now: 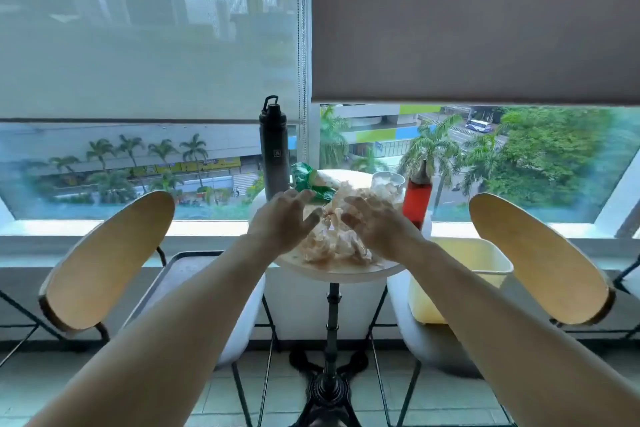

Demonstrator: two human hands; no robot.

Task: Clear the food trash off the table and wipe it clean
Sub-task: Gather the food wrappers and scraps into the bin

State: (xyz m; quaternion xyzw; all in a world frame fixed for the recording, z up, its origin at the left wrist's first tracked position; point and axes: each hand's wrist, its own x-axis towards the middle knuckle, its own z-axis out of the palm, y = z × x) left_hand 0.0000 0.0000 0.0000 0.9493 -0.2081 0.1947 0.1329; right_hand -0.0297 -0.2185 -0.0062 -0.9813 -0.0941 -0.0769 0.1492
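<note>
A small round white table (341, 273) holds a heap of crumpled, stained paper wrappers (334, 241). Both my arms reach out over it. My left hand (285, 218) hovers at the heap's left side with fingers spread and straight. My right hand (375, 224) is at the heap's right side, fingers slightly bent over the paper; whether it touches the paper is unclear. Behind the heap lie a green snack bag (306, 180), a white plate (346, 177) and a clear plastic cup (388, 182) stuffed with paper.
A tall black bottle (274, 149) stands at the table's back left, a red bottle (418, 199) at the back right. Two wooden-backed chairs flank the table; the left seat holds a dark tray (180, 270), the right a yellow bin (460, 274). The window is close behind.
</note>
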